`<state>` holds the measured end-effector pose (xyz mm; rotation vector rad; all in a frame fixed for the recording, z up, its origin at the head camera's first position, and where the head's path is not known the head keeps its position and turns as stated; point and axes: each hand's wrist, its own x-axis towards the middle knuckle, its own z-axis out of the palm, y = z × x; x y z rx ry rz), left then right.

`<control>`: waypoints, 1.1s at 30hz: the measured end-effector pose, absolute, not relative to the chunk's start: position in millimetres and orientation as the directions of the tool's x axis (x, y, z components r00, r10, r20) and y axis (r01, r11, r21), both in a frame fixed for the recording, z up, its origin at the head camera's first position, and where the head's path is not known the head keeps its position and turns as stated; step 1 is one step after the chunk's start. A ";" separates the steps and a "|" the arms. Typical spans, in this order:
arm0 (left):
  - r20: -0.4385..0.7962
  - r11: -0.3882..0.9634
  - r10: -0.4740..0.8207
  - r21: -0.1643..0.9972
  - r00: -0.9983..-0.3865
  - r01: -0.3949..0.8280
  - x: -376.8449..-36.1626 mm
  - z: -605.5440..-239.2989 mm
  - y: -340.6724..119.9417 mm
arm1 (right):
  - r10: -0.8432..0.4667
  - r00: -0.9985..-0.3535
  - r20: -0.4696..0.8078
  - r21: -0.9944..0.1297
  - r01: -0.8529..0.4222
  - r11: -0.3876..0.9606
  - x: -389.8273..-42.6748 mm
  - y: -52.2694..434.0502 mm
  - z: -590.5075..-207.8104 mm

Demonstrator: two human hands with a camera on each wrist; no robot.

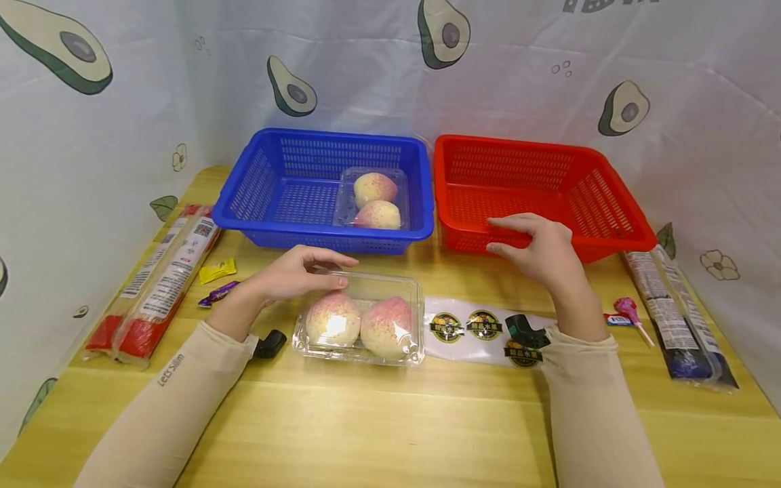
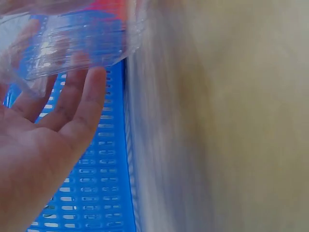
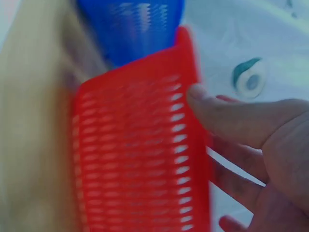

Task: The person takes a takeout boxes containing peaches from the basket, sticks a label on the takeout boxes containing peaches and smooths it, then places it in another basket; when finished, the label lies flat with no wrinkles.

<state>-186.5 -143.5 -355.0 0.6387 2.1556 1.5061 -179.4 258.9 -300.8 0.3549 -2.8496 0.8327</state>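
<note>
The clear box [image 1: 390, 283] of peaches [image 1: 332, 320] sits on the table [image 1: 366, 420] by your left hand [image 1: 297, 274], thumb and fingers parted; your right hand [image 1: 539, 247] likewise, near the red basket [image 1: 518, 141]. The box looks light, slippery and likely to flex: cradle both ends low.

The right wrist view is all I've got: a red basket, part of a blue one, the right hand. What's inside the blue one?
Observer: The head view shows a clear box holding two peaches, at the right end of the blue basket.
Operator: And the left hand?
Observer: The left hand is by the back left corner of a second clear box.
Operator: Anything to the right of that second clear box?
Observer: A strip of round labels, lying on the table.
</note>
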 end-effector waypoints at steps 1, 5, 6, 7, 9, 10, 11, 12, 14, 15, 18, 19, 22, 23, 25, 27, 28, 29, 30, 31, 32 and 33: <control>-0.072 0.315 0.594 0.937 -0.801 0.149 -186.6 -354.5 -143.7 | -0.198 -0.956 0.217 -0.508 -0.284 0.813 -177.5 257.1 -298.5; -0.025 0.325 0.631 0.916 -0.775 0.235 -184.5 -351.5 -144.3 | -0.308 -0.932 0.190 -0.522 -0.362 0.772 -167.0 247.9 -286.2; -0.016 0.318 0.646 0.915 -0.763 0.250 -183.8 -351.1 -144.5 | -0.352 -0.921 0.165 -0.523 -0.384 0.760 -164.6 245.3 -284.2; -0.009 0.312 0.664 0.912 -0.748 0.265 -183.5 -351.2 -144.5 | -0.400 -0.906 0.137 -0.529 -0.408 0.744 -162.5 242.7 -283.2; -0.015 0.294 0.694 0.919 -0.720 0.264 -182.3 -351.4 -144.4 | -0.488 -0.871 0.056 -0.551 -0.434 0.712 -159.6 237.8 -285.1; -0.019 0.283 0.705 0.924 -0.709 0.257 -182.2 -351.9 -144.3 | -0.523 -0.852 0.007 -0.566 -0.435 0.701 -158.6 235.2 -287.9; -0.021 0.277 0.712 0.927 -0.702 0.253 -182.0 -352.3 -144.4 | -0.554 -0.832 -0.040 -0.573 -0.435 0.694 -158.3 232.7 -291.8; -0.024 0.276 0.716 0.928 -0.698 0.250 -182.0 -352.6 -144.4 | -0.576 -0.813 -0.088 -0.586 -0.426 0.690 -158.0 230.4 -296.3; -0.027 0.272 0.719 0.930 -0.695 0.245 -182.3 -353.3 -144.3 | -0.606 -0.778 -0.168 -0.607 -0.402 0.685 -158.3 226.1 -306.7; -0.028 0.274 0.718 0.930 -0.695 0.246 -182.7 -353.6 -144.1 | -0.616 -0.762 -0.199 -0.614 -0.392 0.685 -158.4 224.0 -311.7; -0.035 0.280 0.717 0.929 -0.697 0.242 -183.5 -354.0 -143.9 | -0.638 -0.726 -0.258 -0.638 -0.368 0.677 -160.3 218.4 -325.1; -0.037 0.281 0.716 0.929 -0.697 0.240 -183.7 -354.0 -143.9 | -0.643 -0.718 -0.265 -0.638 -0.369 0.676 -161.1 216.5 -328.9; -0.045 0.281 0.714 0.932 -0.699 0.227 -184.2 -354.1 -143.9 | -0.651 -0.709 -0.270 -0.627 -0.383 0.678 -162.9 212.1 -337.5; -0.048 0.283 0.713 0.932 -0.699 0.225 -184.4 -354.3 -143.9 | -0.647 -0.713 -0.271 -0.615 -0.388 0.686 -163.3 210.9 -339.5; -0.050 0.281 0.713 0.934 -0.699 0.220 -184.8 -354.7 -143.8 | -0.636 -0.721 -0.274 -0.587 -0.399 0.705 -163.4 208.9 -342.1; -0.051 0.281 0.713 0.934 -0.700 0.218 -185.0 -355.0 -143.7 | -0.620 -0.733 -0.281 -0.564 -0.397 0.724 -162.8 206.8 -343.3; -0.051 0.282 0.712 0.934 -0.700 0.219 -185.1 -354.9 -143.8 | -0.615 -0.736 -0.282 -0.555 -0.398 0.730 -162.3 205.7 -343.2; -0.052 0.285 0.712 0.933 -0.700 0.220 -185.2 -355.1 -143.9 | -0.605 -0.743 -0.287 -0.545 -0.393 0.740 -161.8 204.5 -343.1; -0.052 0.285 0.712 0.933 -0.700 0.220 -185.3 -355.2 -144.0 | -0.602 -0.745 -0.286 -0.541 -0.393 0.744 -161.2 203.2 -343.1; -0.053 0.287 0.711 0.932 -0.701 0.221 -185.3 -355.1 -144.2 | -0.593 -0.751 -0.289 -0.534 -0.388 0.751 -160.7 202.0 -343.3; -0.055 0.290 0.710 0.931 -0.702 0.220 -185.2 -355.3 -144.4 | -0.586 -0.756 -0.291 -0.528 -0.383 0.758 -160.2 201.1 -343.5; -0.058 0.293 0.710 0.930 -0.702 0.220 -185.1 -355.6 -144.5 | -0.576 -0.762 -0.295 -0.521 -0.377 0.766 -159.7 200.1 -343.7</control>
